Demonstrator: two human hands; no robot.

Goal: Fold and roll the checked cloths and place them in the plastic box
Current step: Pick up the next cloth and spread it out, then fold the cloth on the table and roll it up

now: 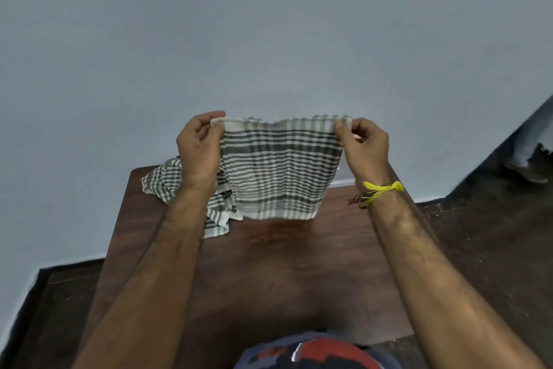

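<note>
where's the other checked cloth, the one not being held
In the head view the crumpled cloth lies on the far left corner of the wooden table, behind the left hand and partly hidden by the held cloth.

Left hand (199,148), right hand (366,150) pinch checked cloth (281,168) top corners above table (284,273).

Both forearms are bare, with no sleeves in view. A yellow thread wristband (383,188) with frayed ends circles the right wrist, dark reddish strands beside it. Clothing (314,352) at the bottom edge is blue-grey with red and white patches
</note>
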